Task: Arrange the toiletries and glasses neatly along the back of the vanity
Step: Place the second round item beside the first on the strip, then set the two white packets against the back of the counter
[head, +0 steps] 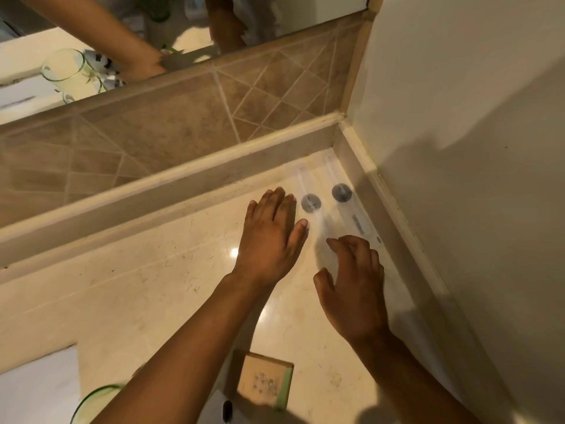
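The vanity top [159, 289] is cream stone, glossy, with faint scratches and a light glare spot near the middle. In the back right corner 2 clear flat packets [324, 206] lie side by side, each with a round grey sticker, just beside the side wall. Near the front sits a small tan box [264, 382] with a green edge. A green-rimmed glass [97, 396] pokes in at the front left.
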`<state>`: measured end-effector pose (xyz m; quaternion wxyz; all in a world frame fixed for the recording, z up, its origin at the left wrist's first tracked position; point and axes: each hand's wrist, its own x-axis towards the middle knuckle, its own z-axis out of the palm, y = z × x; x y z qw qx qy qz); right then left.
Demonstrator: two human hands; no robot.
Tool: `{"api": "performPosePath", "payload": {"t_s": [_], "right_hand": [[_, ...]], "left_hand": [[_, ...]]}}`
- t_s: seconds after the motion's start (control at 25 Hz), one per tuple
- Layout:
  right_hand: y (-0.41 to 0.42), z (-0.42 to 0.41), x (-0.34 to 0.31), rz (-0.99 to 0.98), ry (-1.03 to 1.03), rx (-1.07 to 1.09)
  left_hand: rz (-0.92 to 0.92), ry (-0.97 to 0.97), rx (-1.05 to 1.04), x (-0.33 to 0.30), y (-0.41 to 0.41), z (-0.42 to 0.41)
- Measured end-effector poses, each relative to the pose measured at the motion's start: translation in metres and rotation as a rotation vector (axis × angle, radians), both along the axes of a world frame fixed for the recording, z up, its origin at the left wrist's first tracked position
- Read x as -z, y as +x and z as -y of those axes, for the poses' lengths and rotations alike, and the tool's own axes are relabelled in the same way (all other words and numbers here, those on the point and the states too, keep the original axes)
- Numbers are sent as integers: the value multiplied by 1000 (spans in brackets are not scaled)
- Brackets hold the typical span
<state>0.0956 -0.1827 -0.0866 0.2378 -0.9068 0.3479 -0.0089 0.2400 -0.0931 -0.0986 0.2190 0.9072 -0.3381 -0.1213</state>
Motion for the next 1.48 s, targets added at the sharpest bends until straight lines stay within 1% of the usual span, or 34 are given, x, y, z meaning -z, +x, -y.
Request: {"api": "performPosePath", "payload": {"t_s": [0.12, 0.2, 0.28, 0.36, 0.48, 0.68, 0.84, 0.96, 1.04, 1.16, 1.24, 1.32, 1.4, 1.48], "right_hand": [[-20, -6, -3, 129, 43, 2], [-31, -11, -6, 214, 70, -36], [-39, -11, -11, 220, 178, -50], [-57, -20, -17, 131, 283, -118], [-89, -37, -22, 21, 335, -253], [-113, -60, -33, -62, 361, -394], [-115, -74, -41, -72, 332, -451], [-122, -81, -45, -89, 340, -477], [-127, -89, -46, -146, 390, -589], [-124, -104, -46, -277, 416, -753], [-118, -113, -43, -321, 404, -774], [-113, -120, -39, -341, 403, -785], [-112, -125, -36, -370, 416, -819], [-114, -127, -32, -380, 444, -836]], "left_hand": [[-33, -76, -57, -14, -24, -23], [-16, -130, -41, -24, -39, -39], [-14, -157, -34, -33, -48, -56], [-46, -114, -60, -40, -71, -82], [-71, -68, -96, -47, -116, -120], [-91, -108, -204, -56, -171, -168], [-109, -131, -308, -58, -204, -188], [-83, -165, -299, -61, -228, -198], [-90, -153, -289, -61, -250, -208], [-188, -131, -386, -58, -278, -225], [-291, -81, -456, -55, -291, -234], [-319, -15, -449, -54, -300, -237], [-335, -4, -447, -54, -306, -237], [-361, -24, -488, -54, -310, -233]]}}
